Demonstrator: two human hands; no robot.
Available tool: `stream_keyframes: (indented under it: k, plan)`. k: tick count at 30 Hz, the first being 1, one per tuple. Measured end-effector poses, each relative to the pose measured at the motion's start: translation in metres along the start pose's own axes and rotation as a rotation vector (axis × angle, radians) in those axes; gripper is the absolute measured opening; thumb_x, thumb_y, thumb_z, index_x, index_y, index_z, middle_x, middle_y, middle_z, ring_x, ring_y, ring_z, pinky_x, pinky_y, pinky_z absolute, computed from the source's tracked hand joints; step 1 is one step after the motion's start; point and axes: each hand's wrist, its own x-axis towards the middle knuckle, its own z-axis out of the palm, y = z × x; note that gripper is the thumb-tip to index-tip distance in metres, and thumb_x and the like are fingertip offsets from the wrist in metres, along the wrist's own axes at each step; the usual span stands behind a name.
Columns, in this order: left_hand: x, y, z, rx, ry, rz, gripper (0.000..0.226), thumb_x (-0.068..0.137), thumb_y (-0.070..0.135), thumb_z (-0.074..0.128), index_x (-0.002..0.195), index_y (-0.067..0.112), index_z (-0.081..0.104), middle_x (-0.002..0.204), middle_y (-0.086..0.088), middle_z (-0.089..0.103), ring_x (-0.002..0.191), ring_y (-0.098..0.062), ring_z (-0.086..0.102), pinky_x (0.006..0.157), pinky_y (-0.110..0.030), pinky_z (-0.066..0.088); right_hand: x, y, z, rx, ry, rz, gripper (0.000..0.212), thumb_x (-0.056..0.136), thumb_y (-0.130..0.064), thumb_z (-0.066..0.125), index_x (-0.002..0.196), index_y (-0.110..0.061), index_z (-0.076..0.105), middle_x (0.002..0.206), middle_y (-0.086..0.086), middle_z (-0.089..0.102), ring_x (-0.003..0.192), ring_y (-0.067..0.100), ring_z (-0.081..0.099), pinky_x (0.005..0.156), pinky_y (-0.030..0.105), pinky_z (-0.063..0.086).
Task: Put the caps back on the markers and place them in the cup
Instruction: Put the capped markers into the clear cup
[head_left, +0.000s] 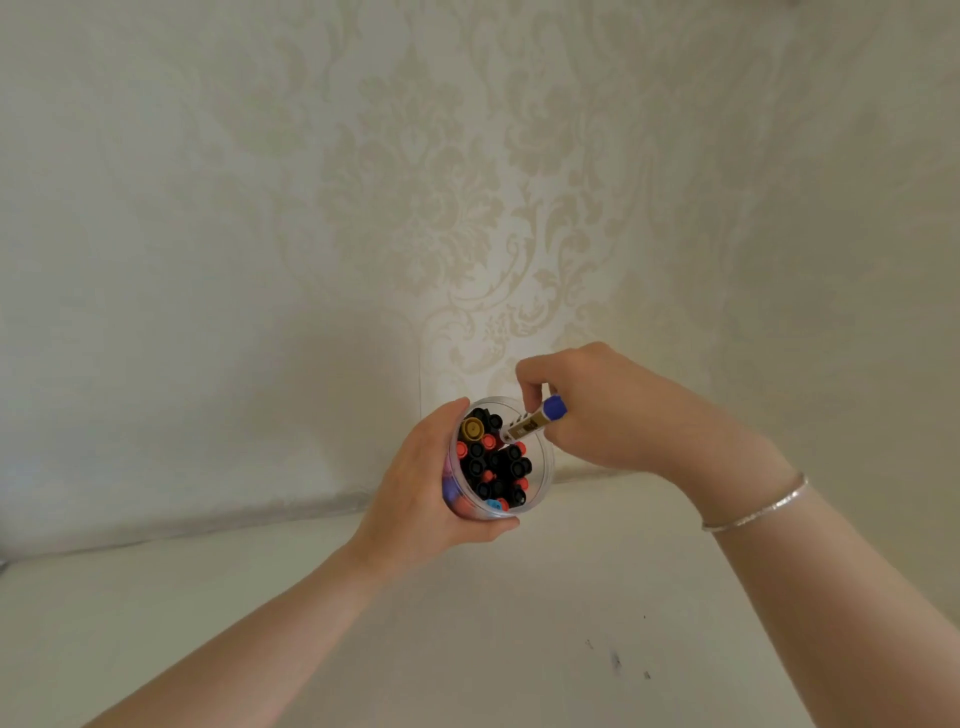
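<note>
A clear plastic cup (545, 467) is held above the white table, tilted toward me, with my left hand (415, 499) wrapped round its left side and bottom. Several capped markers stand in it, mostly with black and red ends, plus one gold end (473, 429). My right hand (597, 410) pinches a white marker with a blue end (535, 423) at the cup's upper right rim. That marker slants with its lower end inside the cup among the others.
The white table (467, 623) runs below both arms, with a few dark smudges (616, 661) at the lower right. A patterned cream wall (415, 208) rises right behind the table's far edge. A silver bangle (758, 506) circles my right wrist.
</note>
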Motion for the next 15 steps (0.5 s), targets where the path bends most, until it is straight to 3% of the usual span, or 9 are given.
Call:
stream_keyframes:
  k: [7,10,15]
  plan:
    - [0.005,0.002,0.007,0.018,0.020,0.018,0.112,0.050,0.054,0.087,0.141,0.038,0.023,0.137,0.037,0.032,0.128,-0.004,0.044,0.105,-0.034,0.043,-0.003,0.003,-0.005,-0.009,0.039,0.012,0.026,0.073,0.000,0.049,0.080,-0.024,0.056,0.065,-0.007,0.048,0.063,0.018,0.049,0.052,0.028,0.035]
    - [0.007,0.003,0.011,-0.017,0.018,0.005,0.113,0.049,0.051,0.089,0.140,0.042,0.023,0.138,0.028,0.036,0.129,-0.004,0.044,0.106,-0.030,0.042,-0.003,0.004,-0.007,0.030,0.035,0.029,0.028,0.073,0.003,0.047,0.081,-0.021,0.059,0.069,-0.007,0.049,0.067,0.017,0.051,0.056,0.029,0.040]
    - [0.005,0.003,0.012,-0.065,0.012,0.027,0.111,0.050,0.046,0.091,0.140,0.043,0.025,0.137,0.030,0.037,0.130,-0.004,0.043,0.105,-0.025,0.041,-0.009,0.004,-0.012,-0.004,0.049,0.068,0.031,0.072,0.001,0.047,0.080,-0.027,0.059,0.079,-0.005,0.055,0.075,0.017,0.054,0.058,0.030,0.043]
